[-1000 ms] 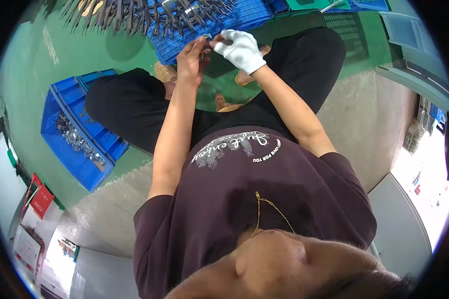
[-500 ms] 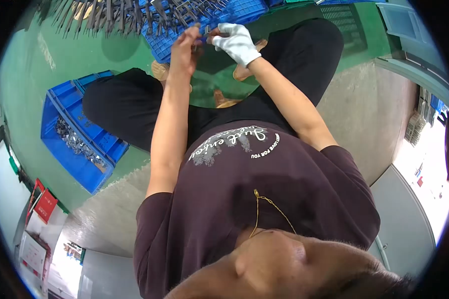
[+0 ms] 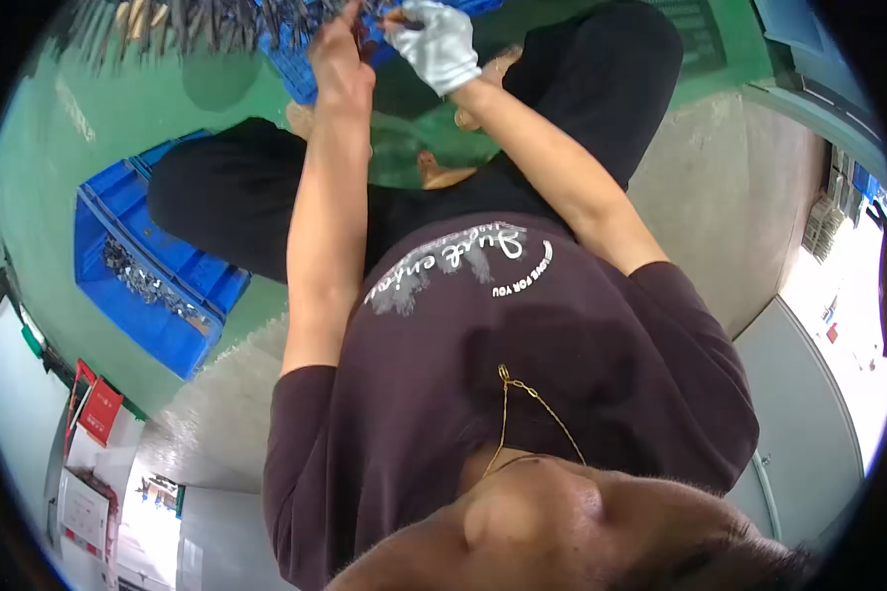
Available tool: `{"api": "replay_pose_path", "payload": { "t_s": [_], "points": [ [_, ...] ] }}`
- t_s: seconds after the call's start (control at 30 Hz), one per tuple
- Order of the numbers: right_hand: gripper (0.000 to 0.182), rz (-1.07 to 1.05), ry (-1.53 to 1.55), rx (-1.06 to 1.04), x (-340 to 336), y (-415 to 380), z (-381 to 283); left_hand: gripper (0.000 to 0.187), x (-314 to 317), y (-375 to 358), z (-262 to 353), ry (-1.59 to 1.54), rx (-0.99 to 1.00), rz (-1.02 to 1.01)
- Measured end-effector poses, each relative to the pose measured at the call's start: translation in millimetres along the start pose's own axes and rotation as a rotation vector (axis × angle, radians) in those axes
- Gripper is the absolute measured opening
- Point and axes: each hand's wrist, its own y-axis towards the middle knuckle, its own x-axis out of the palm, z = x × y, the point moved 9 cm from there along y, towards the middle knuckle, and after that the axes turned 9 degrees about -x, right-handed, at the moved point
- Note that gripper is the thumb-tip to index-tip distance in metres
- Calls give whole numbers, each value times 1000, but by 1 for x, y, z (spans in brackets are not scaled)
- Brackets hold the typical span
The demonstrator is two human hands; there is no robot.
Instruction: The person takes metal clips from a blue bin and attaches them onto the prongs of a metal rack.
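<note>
Head view, looking down the person's own body to the floor.

- Left hand (image 3: 340,54): bare, raised in front of the knees, with the fingers drawn together towards the other hand. Whether it grips anything cannot be told, as the fingertips sit at the picture's edge.
- Right hand (image 3: 434,44): in a white glove, fingers curled narrow and pinched on a small part (image 3: 394,15).
- Small part: held in the air between the two hands, above the near edge of the tray. It is too small and blurred to identify.
- Blue slotted tray (image 3: 296,69): on the green floor (image 3: 59,167) just beyond the hands, with rows of dark metal pieces (image 3: 207,20) lying on it and beside it.
- Blue crate (image 3: 182,261): on the floor at the person's left, beside the left leg. A heap of grey metal parts (image 3: 143,281) lies in its bottom.
- Concrete kerb (image 3: 719,207): borders the green floor on the near side, under the seated person.
- Red-and-white cartons (image 3: 94,414): past the kerb's left end, well apart from the hands.
</note>
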Motion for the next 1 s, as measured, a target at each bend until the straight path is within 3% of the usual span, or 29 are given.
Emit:
{"api": "replay_pose_path", "payload": {
  "t_s": [0.07, 0.1, 0.2, 0.23, 0.33, 0.37, 0.47, 0.5, 0.6, 0.63, 0.73, 0.83, 0.93, 1.0],
  "points": [
    [17, 264, 1160, 400, 51, -32, 63, 35, -28, 32, -19, -64, -4, 32],
    [18, 190, 692, 307, 40, -27, 65, 30, -32, 46, -18, 89, 41, 44],
    [10, 100, -1, -57, 1, -2, 1, 19, -37, 69, -13, 549, 171, 69],
    [9, 104, -5, -46, -3, 1, -7, 11, -8, 6, 2, 9, 34, 135],
    [9, 108, -9, -78, -1, -1, -5, 9, 3, 2, 5, -137, 134, 22],
    [8, 159, 54, -85, 2, -4, 0, 9, 10, 2, 3, -158, 102, 88],
    [8, 140, 92, -45, 11, -5, 7, 10, 14, 4, 3, -168, 173, -41],
    [7, 194, 243, 25, 13, -7, 13, 11, 19, -1, 4, -149, 126, 31],
    [6, 201, 131, -30, 11, -7, 8, 10, 18, 2, 4, -112, 147, 13],
    [6, 204, 93, -50, 9, -6, 5, 9, 15, 5, 1, -44, 95, 125],
    [7, 200, 26, -139, 6, -3, -4, 9, 25, 3, 2, -140, 142, -18],
    [7, 164, 62, -74, 7, -1, -4, 11, 29, -13, 14, -141, 275, -62],
    [6, 75, 10, -35, 7, 3, -9, 13, 24, -12, 15, -84, 194, 50],
    [8, 65, 367, 186, 23, -4, 24, 15, 26, -9, 12, -142, 198, 38]
  ]
}}
